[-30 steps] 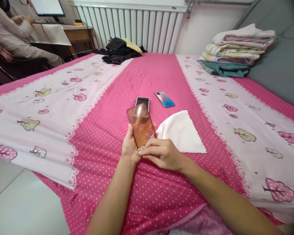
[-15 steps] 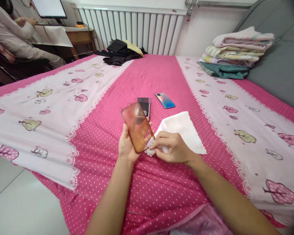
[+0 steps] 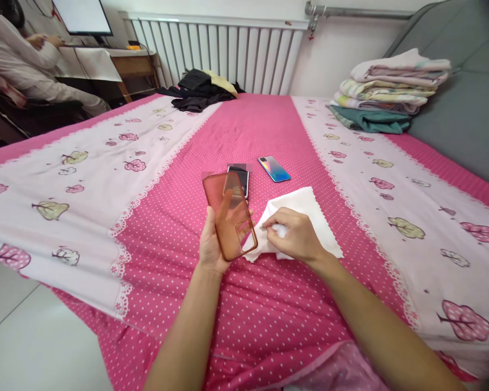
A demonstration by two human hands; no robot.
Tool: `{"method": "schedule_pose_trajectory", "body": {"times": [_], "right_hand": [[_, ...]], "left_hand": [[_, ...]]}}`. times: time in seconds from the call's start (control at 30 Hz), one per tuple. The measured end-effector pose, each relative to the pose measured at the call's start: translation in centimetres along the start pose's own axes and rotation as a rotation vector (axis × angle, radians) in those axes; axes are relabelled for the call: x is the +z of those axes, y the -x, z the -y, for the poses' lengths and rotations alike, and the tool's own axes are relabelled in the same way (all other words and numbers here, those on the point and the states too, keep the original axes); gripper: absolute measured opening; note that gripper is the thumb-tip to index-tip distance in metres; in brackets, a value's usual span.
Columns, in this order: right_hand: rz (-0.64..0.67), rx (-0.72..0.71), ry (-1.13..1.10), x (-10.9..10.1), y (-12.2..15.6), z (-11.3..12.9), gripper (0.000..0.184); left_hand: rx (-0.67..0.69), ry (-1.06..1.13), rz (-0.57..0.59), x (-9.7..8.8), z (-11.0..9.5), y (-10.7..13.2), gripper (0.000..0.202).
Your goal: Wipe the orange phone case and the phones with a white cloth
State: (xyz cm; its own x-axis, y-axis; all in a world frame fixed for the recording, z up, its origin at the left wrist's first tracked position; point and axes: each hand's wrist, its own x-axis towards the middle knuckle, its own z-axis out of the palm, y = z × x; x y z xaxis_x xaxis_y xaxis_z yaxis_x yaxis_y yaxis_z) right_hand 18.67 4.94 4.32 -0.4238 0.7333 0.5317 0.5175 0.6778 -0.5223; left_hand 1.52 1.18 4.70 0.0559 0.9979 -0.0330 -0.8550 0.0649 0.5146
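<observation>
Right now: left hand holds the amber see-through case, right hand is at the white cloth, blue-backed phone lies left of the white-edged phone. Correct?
One thing off: in the head view, the blue-backed phone lies right of the white-edged phone, not left. The rest stands: left hand holds the amber see-through case, right hand is at the white cloth.
</observation>
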Motion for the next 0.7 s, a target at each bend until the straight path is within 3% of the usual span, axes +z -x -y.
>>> {"method": "schedule_pose_trajectory", "body": {"times": [0.27, 0.53, 0.7], "right_hand": [[-0.244, -0.005, -0.163, -0.5, -0.3, 1.2, 0.013], [-0.07, -0.251, -0.229, 1.4, 0.8, 3.0, 0.015], [-0.157, -0.181, -0.176, 1.9, 0.9, 3.0, 0.012]], "left_hand": [[-0.01, -0.072, 0.035, 0.4, 0.7, 0.1, 0.052], [-0.198, -0.019, 0.007, 1.4, 1.3, 0.6, 0.055], [-0.237, 0.067, -0.002, 1.7, 2.9, 0.8, 0.054]]}}
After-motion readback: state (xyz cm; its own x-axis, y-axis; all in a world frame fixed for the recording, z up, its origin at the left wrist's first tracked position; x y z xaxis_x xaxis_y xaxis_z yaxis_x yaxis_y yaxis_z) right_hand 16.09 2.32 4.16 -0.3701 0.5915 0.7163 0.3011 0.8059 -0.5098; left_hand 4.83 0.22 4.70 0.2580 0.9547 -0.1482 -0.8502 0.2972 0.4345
